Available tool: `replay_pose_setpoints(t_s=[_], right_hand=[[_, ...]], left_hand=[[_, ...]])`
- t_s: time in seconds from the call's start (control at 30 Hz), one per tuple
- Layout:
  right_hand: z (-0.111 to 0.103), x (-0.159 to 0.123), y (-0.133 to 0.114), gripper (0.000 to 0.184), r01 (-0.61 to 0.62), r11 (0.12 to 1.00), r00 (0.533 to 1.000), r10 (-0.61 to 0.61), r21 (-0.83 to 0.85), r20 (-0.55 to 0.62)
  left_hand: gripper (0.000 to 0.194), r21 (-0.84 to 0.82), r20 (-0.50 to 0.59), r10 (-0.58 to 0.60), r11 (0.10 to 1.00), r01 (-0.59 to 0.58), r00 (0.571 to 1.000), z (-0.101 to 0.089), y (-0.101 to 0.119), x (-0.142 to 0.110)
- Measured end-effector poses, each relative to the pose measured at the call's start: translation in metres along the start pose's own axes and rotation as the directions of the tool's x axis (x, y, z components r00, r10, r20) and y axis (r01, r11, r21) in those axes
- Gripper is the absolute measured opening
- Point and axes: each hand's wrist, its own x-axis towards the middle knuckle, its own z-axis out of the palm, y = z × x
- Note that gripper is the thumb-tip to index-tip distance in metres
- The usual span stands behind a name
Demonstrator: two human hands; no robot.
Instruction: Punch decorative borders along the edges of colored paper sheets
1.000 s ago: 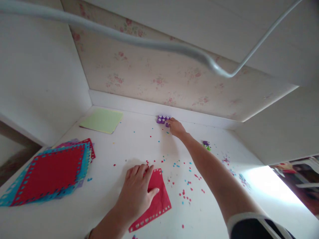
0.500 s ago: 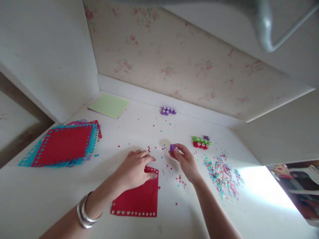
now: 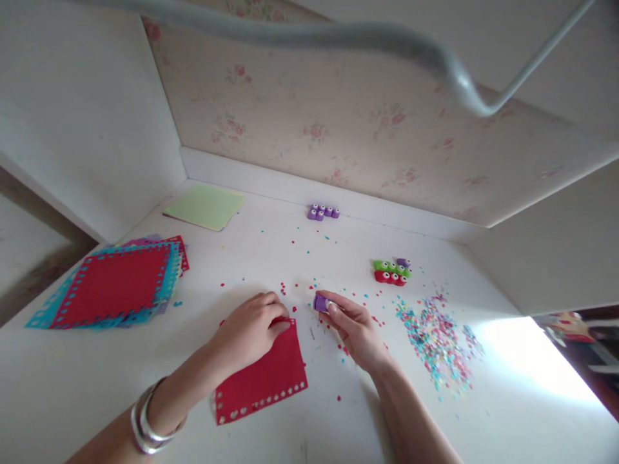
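A red sheet of paper (image 3: 271, 370) with a row of small punched shapes along its edges lies tilted before me. My left hand (image 3: 254, 328), with silver bangles on its wrist, is pinched on the sheet's top edge, thumb on top. My right hand (image 3: 355, 325) grips a small purple craft punch (image 3: 320, 303) just to the right of that edge, apart from the paper. Thumb and fingers close around the punch. Tiny red paper cutouts (image 3: 294, 309) lie scattered around both hands.
Punched red and blue sheets (image 3: 116, 283) are stacked at left, with pale green paper (image 3: 206, 206) behind. Purple punches (image 3: 322, 212) stand by the wall; green and red punches (image 3: 391, 272) stand at right, near a heap of confetti (image 3: 440, 341). A grey tube (image 3: 387, 35) crosses overhead.
My left hand has closed its fingers on the red sheet, which has turned slightly. The punch in my right hand has moved a little left and turned sideways. The view has shifted slightly.
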Motion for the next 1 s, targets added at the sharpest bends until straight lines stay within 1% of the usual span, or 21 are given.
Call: replay_pose_setpoints(t_s=[0.1,0.23,0.43,0.53,0.63,0.83,1.0], right_hand=[[-0.0023,-0.0016,0.0023,0.030,0.018,0.998,0.999,-0.015,-0.059,0.052],[-0.0037,-0.0044,0.0056,0.029,0.055,0.989,0.995,-0.043,-0.138,0.092],[0.0007,-0.0092,0.0035,0.031,0.040,0.987,0.990,-0.018,-0.154,0.140],[0.0011,-0.0100,0.0053,0.029,0.039,0.990,0.988,-0.018,-0.136,0.152],[0.0012,-0.0102,0.0076,0.029,0.041,0.991,0.987,-0.020,-0.130,0.161],[0.0042,-0.0101,0.0060,0.030,0.037,0.988,0.988,-0.013,-0.151,0.155],[0.0057,-0.0096,0.0048,0.028,0.040,0.984,0.988,-0.013,-0.175,0.152]], left_hand=[[0.020,-0.106,0.027,-0.021,0.994,0.024,0.999,-0.0056,0.0054,0.0017],[0.025,-0.219,0.078,-0.053,0.973,0.069,0.996,-0.0071,0.0099,0.0012],[0.025,-0.337,0.086,-0.111,0.932,0.134,0.990,-0.0069,0.0091,0.0015],[0.025,-0.346,0.083,-0.119,0.928,0.141,0.989,-0.0081,0.0097,0.0020],[0.026,-0.319,0.085,-0.121,0.937,0.142,0.989,-0.0085,0.0102,0.0020],[0.026,-0.320,0.098,-0.135,0.934,0.159,0.986,-0.0055,0.0079,0.0024],[0.028,-0.336,0.107,-0.123,0.930,0.152,0.987,-0.0051,0.0076,0.0025]])
